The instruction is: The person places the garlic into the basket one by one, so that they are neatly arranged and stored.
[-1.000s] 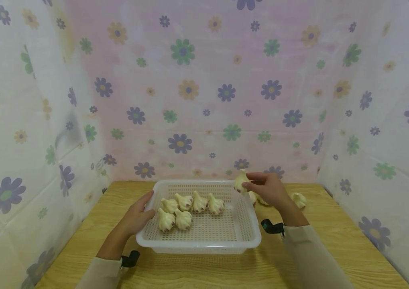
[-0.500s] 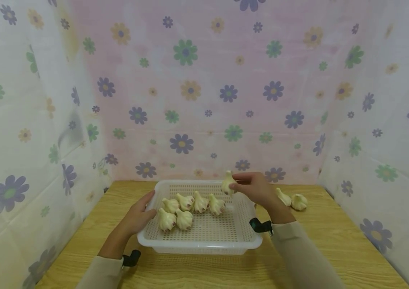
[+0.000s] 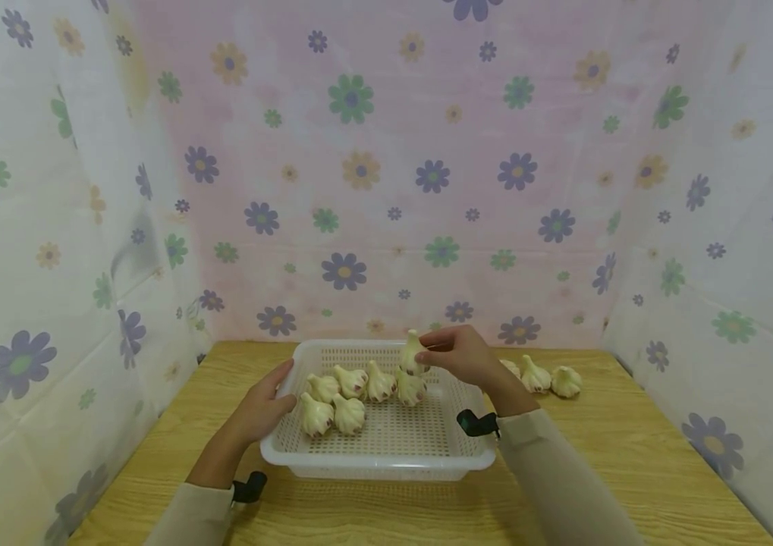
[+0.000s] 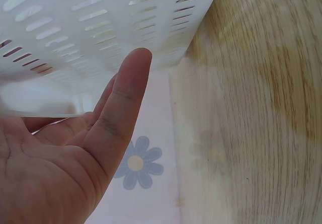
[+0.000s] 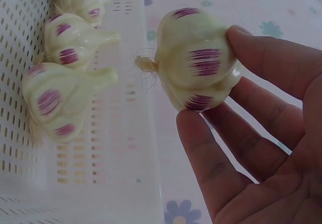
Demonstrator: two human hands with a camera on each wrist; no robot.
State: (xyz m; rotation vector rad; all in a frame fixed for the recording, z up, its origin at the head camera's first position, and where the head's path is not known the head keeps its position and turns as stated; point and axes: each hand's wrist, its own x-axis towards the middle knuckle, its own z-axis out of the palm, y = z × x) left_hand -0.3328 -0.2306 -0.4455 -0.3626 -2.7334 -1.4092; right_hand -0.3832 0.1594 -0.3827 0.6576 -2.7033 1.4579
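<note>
My right hand (image 3: 463, 356) pinches a garlic bulb (image 5: 197, 59) between thumb and fingertips, stem up, above the back of a white plastic basket (image 3: 386, 461). In the right wrist view the bulb shows purple streaks and a tuft of roots. Several more garlic bulbs (image 3: 349, 415) lie on the left side and back middle of the basket floor; the held one partly covers the rearmost right bulb (image 3: 412, 390). My left hand (image 3: 258, 409) holds the basket's left rim, thumb over the top. Its fingers (image 4: 119, 103) lie against the slotted outer wall in the left wrist view.
On the wooden table (image 3: 604, 470), loose garlic bulbs (image 3: 567, 381) lie right of the basket, partly behind my right forearm. Flowered cloth walls (image 3: 386, 189) stand at the back and both sides.
My right hand has carried the garlic bulb leftward from the basket's back right corner to over the bulbs inside, and slightly lower. The left hand stays on the rim.
</note>
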